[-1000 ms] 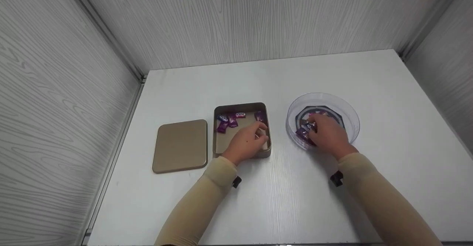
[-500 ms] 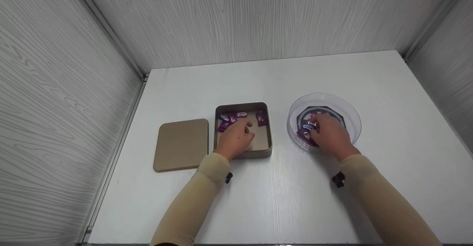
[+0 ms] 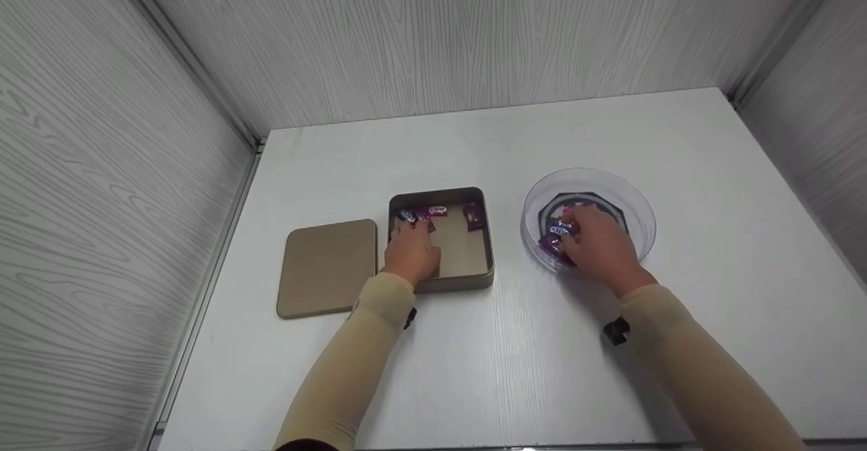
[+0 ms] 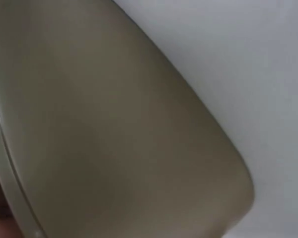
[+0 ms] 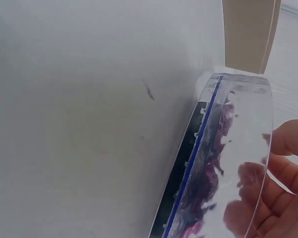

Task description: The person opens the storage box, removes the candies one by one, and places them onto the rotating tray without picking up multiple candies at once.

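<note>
My left hand (image 3: 412, 253) reaches over the near-left part of an open gold tin (image 3: 462, 280), fingers extended onto the wrapped candies at its left side. A blue-and-purple candy (image 3: 407, 216) shows at the fingertips; others there are partly covered. Another purple candy (image 3: 474, 216) lies at the tin's right wall. My right hand (image 3: 601, 242) dips into a round clear plastic container (image 3: 640, 197), thumb and fingers loosely bent and apart beside several wrapped candies (image 3: 557, 240). Through the container's wall (image 5: 253, 119) in the right wrist view, the fingers (image 5: 283, 168) show over its rim.
A flat gold lid (image 3: 328, 268) lies left of the tin; a large gold surface (image 4: 114, 129) fills the left wrist view. The white tabletop (image 3: 515, 370) is enclosed by grey wood-grain panels (image 3: 433, 38) at the back and sides.
My left hand has moved from the tin's right side to its left side, uncovering the candy at the right wall. My right hand has stayed in the clear container, nearly still.
</note>
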Available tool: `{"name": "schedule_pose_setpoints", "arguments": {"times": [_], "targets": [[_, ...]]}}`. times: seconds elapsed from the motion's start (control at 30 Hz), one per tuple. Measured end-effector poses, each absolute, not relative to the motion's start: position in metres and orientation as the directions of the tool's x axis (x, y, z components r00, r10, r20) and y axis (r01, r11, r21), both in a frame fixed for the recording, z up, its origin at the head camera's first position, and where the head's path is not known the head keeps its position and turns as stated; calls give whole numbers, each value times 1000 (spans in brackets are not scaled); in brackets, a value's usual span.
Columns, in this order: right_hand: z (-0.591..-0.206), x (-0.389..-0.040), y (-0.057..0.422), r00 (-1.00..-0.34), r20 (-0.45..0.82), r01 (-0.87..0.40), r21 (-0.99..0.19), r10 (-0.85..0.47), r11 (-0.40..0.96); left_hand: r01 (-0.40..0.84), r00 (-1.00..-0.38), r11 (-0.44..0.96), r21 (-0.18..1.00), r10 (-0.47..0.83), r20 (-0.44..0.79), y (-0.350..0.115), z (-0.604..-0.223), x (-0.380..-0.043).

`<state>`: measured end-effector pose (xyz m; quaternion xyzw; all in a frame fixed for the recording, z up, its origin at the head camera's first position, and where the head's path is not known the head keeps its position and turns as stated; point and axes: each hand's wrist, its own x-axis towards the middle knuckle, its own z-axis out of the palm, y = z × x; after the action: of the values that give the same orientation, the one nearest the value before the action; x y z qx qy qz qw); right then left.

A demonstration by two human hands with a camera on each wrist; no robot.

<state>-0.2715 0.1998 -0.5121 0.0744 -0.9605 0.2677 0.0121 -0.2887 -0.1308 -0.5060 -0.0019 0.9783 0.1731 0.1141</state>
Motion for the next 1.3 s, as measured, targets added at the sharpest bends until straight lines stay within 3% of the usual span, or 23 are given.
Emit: {"name": "schedule_pose_setpoints", "arguments": {"times": [0.37,0.83,1.3], "targets": [[-508,-266,199,-992,52,-128,-533,-118,836,143,-978,958,250,175,-111,-127,-508,-287],[-507,-261,196,-986,89,-169,-548,-143,820,187,-970,955,229,216,-108,-126,-509,-289],[-498,-255,185,-982,84,-185,-542,-166,819,117,-977,881,458,186,-109,-130,-503,-283]]}}
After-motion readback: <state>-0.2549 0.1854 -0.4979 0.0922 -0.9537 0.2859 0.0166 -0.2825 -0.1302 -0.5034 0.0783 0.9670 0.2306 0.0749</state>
